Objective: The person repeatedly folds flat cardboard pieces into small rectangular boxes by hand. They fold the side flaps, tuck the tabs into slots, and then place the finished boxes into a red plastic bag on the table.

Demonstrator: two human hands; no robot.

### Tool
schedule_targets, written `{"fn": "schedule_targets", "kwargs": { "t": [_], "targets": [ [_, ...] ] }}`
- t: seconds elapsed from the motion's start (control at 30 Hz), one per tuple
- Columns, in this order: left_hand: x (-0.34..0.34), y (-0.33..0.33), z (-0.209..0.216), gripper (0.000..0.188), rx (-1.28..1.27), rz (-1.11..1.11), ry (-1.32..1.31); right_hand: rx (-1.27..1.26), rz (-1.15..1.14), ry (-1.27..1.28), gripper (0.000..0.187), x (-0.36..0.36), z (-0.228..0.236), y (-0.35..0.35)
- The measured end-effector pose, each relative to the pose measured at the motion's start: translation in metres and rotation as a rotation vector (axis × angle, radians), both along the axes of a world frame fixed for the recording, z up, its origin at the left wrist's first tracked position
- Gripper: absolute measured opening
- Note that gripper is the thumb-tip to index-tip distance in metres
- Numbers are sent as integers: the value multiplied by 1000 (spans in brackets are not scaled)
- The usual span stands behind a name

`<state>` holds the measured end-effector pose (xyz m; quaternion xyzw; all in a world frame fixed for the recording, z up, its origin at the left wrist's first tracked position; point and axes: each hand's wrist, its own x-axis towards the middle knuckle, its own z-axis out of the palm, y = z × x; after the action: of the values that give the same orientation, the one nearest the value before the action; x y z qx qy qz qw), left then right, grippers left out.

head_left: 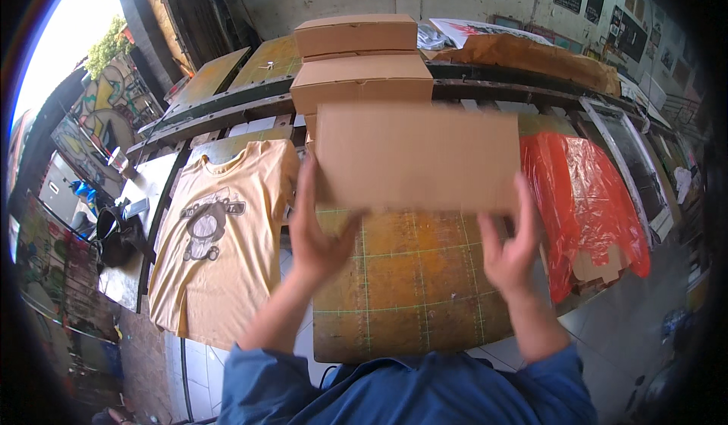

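I hold a flat brown cardboard box [417, 156] up in front of me with both hands. My left hand [317, 224] grips its lower left edge, and my right hand [512, 239] grips its lower right edge. Below it lies a worn yellow-brown printing board [413, 281] with a green grid. Behind the held box, two more closed cardboard boxes [360, 80] are stacked one on the other. Both forearms come up from blue sleeves at the bottom edge.
A tan T-shirt [216, 235] with a grey print lies on a board to the left. An orange-red plastic bag [588, 197] drapes over a board at the right. More boards [216, 76] and brown paper [531, 53] sit at the back. A black bag [114, 235] rests far left.
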<state>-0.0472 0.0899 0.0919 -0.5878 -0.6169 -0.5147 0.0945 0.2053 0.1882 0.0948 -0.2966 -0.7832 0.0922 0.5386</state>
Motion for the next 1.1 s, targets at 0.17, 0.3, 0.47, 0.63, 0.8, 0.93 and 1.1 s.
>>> {"fn": "schedule_targets", "kwargs": {
  "t": [0.17, 0.3, 0.47, 0.63, 0.8, 0.93, 1.1],
  "targets": [
    [-88, 96, 96, 78, 179, 45, -37, 284, 88, 103, 56, -92, 103, 108],
    [-134, 146, 106, 80, -161, 260, -68, -28, 7, -62, 62, -145, 103, 171],
    [-162, 159, 72, 95, 45, -64, -432, -156, 59, 128, 76, -155, 73, 183],
    [-221, 185, 42, 91, 15, -369, -1018, -592, 416, 540, 79, -137, 71, 229],
    [-221, 229, 13, 92, -59, -880, -1247, -1032, 649, 719, 70, -150, 23, 283],
    [-185, 223, 19, 90, -20, -760, -1022, -1033, 684, 686, 59, -170, 16, 273],
    [-228, 229, -20, 95, -106, -720, -1276, -984, 724, 683, 50, -157, -12, 296]
  ]
}}
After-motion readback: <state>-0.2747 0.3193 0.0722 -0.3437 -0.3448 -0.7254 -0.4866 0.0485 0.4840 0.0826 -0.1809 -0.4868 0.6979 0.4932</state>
